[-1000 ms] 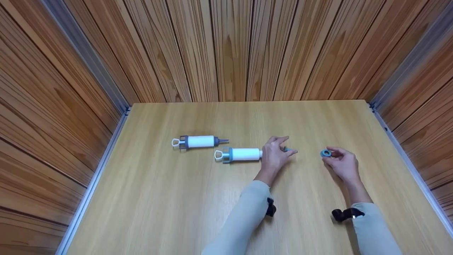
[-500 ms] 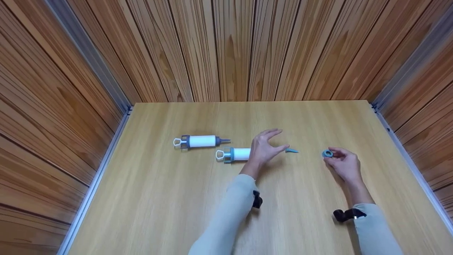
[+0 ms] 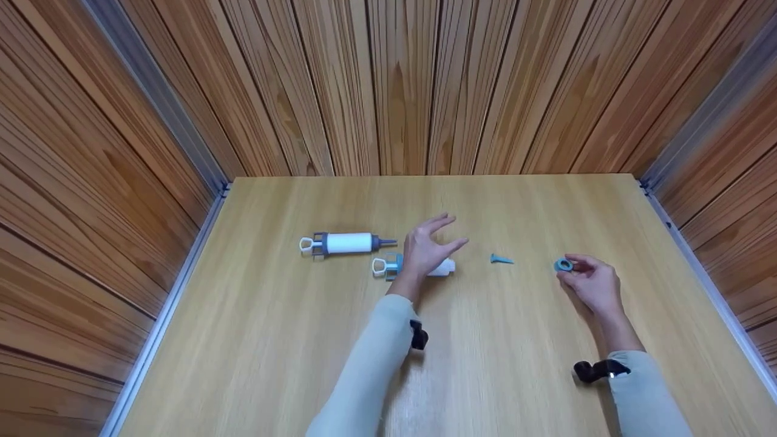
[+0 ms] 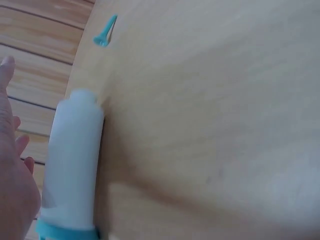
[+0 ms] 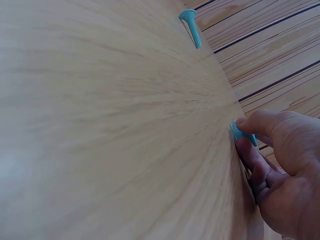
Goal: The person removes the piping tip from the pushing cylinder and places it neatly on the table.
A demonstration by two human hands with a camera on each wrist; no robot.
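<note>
My left hand [image 3: 423, 254] is over the teal-ended syringe-like dispenser, its fingers and thumb spread apart. That dispenser has a white barrel [image 4: 74, 160], a teal collar [image 3: 394, 266] and a white loop handle [image 3: 379, 267]; the hand hides the barrel's middle in the head view. To the right of its bare white tip lies a small teal nozzle [image 3: 501, 259], flared at one end and narrow at the other. Farther right, my right hand [image 3: 595, 285] pinches a teal ring-shaped cap [image 3: 564, 264] between thumb and fingers, low over the table.
A second dispenser [image 3: 349, 243], with grey-purple ends and its nozzle fitted, lies behind and to the left. The wooden table [image 3: 291, 352] is bounded by plank walls [image 3: 400, 85] and metal rails [image 3: 164, 309] at the sides.
My left hand has moved left, away from the teal nozzle and over the dispenser's barrel, uncovering the nozzle and white tip. The right hand stays in place with the ring cap.
</note>
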